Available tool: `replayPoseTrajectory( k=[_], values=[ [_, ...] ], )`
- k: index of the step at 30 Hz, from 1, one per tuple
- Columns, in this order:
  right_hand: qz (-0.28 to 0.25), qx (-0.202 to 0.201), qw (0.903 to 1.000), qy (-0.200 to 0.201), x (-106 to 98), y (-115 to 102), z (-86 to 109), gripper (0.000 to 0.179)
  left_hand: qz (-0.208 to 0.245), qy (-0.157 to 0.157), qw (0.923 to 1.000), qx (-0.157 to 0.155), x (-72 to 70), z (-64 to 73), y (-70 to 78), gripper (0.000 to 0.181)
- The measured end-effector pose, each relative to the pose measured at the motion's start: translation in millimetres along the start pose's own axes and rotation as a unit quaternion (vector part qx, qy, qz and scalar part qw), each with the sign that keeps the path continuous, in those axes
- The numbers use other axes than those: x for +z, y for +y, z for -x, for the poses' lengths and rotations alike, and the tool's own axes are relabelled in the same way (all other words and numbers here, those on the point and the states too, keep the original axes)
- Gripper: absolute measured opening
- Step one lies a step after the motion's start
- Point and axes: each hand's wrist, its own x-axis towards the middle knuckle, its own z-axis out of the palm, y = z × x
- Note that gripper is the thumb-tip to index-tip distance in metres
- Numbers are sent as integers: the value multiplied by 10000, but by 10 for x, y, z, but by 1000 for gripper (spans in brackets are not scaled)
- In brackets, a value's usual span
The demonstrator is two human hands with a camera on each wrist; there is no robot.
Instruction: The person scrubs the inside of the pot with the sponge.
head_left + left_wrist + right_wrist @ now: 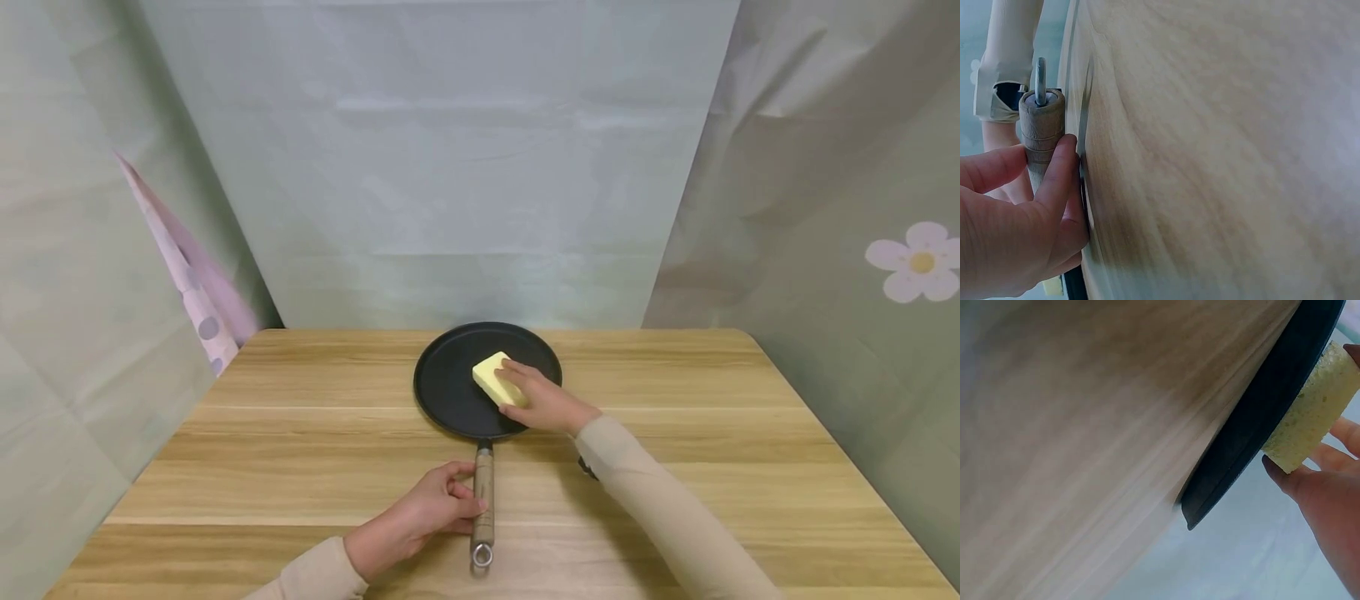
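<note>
A round black frying pan (450,387) lies on the wooden table, its wooden handle (484,479) pointing toward me and ending in a metal ring (482,554). My left hand (427,508) pinches that handle between thumb and fingers; the left wrist view shows the grip close to the ring end of the handle (1042,128). On the pan's flat surface sits a pale yellow sponge (491,379). My right hand (543,400) grips the sponge from the right side. In the right wrist view the sponge (1310,412) meets the pan (1254,419), with thumb and fingers on its edges.
The wooden table (300,467) extends on both sides of the pan. Pale fabric sheets (465,167) hang behind and at the sides, the right one bearing a flower print (921,262). A dark object (587,468) shows at the right sleeve.
</note>
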Motion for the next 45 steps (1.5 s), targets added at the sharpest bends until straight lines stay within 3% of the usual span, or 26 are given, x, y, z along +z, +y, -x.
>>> replayPoseTrajectory(
  k=[12,25,40,45],
  values=[
    [233,-30,9989,-400,-1,-15,-43,61,-71,68,9999,52,7,-18,-27,62],
    [277,228,9973,-643,-37,-14,-51,65,-97,108,9999,14,5,-18,-15,64],
    [130,-186,9974,-689,-57,-23,-61,57,-146,101,9998,2,-2,-22,-18,62],
    [113,-160,9971,-736,-52,-38,-61,57,-140,89,9999,-6,-10,-29,-33,63]
  ],
)
